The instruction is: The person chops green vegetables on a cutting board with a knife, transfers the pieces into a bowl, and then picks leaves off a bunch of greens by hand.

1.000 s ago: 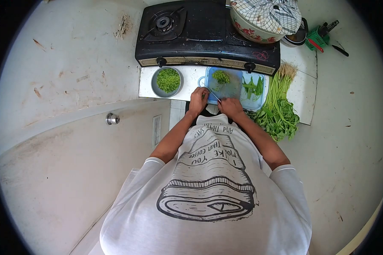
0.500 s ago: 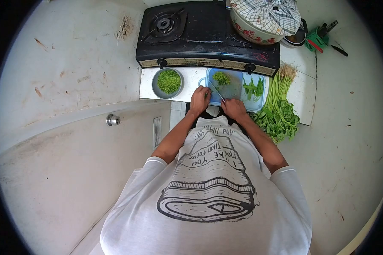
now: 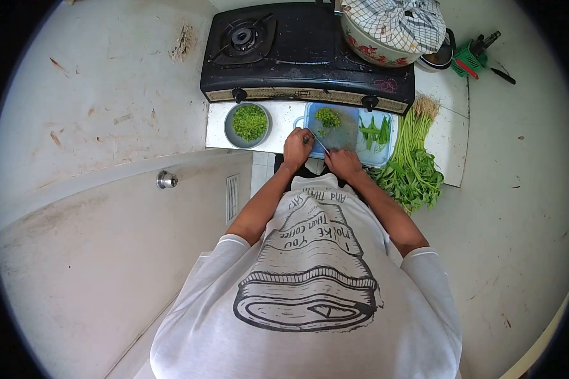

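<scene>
A knife [image 3: 318,141] is in my right hand [image 3: 344,163], its blade slanting up and left over the blue cutting board [image 3: 349,153]. At the board's left edge my left hand [image 3: 298,149] is closed round a small bit of green stalk, close to the blade tip. Chopped greens [image 3: 327,117] lie in a small pile on the board above my hands. Several cut green leaves [image 3: 375,131] rest on the right part of the board. A grey bowl [image 3: 229,132] with finely chopped greens [image 3: 250,122] stands to the left.
Behind the board is a black gas stove [image 3: 297,69] with a cloth-covered floral pot [image 3: 376,54] on its right side. A bundle of long leafy greens [image 3: 414,145] lies right of the board. A green basket [image 3: 470,55] with utensils stands at the back right.
The knife blade has shifted lower and left, nearer my left fingers. More chopped bits lie below the small pile. My hands have otherwise barely moved.
</scene>
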The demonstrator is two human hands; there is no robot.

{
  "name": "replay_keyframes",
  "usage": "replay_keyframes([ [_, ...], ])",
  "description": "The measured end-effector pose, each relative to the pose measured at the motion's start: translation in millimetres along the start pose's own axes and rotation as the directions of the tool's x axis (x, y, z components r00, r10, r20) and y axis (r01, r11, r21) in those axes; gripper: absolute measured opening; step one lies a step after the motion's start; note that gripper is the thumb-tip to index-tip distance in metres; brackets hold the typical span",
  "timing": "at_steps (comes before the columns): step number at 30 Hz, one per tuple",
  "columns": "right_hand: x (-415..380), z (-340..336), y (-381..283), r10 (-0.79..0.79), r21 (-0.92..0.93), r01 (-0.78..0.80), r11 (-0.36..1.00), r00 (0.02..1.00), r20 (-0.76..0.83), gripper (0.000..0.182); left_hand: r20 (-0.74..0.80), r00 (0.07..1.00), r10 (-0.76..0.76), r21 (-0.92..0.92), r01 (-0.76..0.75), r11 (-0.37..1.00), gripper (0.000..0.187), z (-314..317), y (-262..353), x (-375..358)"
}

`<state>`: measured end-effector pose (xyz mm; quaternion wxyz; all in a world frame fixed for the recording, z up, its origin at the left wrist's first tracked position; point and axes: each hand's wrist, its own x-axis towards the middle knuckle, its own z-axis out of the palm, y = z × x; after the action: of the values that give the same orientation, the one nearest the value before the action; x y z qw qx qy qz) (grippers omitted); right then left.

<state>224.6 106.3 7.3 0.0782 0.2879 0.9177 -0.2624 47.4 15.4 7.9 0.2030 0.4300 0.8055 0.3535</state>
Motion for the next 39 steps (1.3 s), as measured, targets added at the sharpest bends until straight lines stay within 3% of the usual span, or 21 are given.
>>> replay_keyframes([
  [6,12,0,-7,-0.021,-0.024,0.019,1.000,0.998,-0.052,0.046,0.016,1.000,-0.001,0.051,0.000,0.999,0.006,2,-3,0],
  [29,5,-5,-1,-0.047,-0.033,0.047,0.998,0.999,0.013,0.047,0.018,0.999,-0.046,0.008,0.046,0.999,0.006,-2,0,-1],
  [32,11,-2,-3,-0.040,-0.048,0.040,0.998,0.999,0.017,0.046,0.005,0.997,0.083,0.137,-0.082,0.987,0.007,-2,-3,-3],
  [39,7,-3,-1,-0.027,-0.026,0.027,0.999,1.000,-0.005,0.047,-0.002,0.992,0.128,0.143,-0.126,0.982,0.012,-7,1,-13],
])
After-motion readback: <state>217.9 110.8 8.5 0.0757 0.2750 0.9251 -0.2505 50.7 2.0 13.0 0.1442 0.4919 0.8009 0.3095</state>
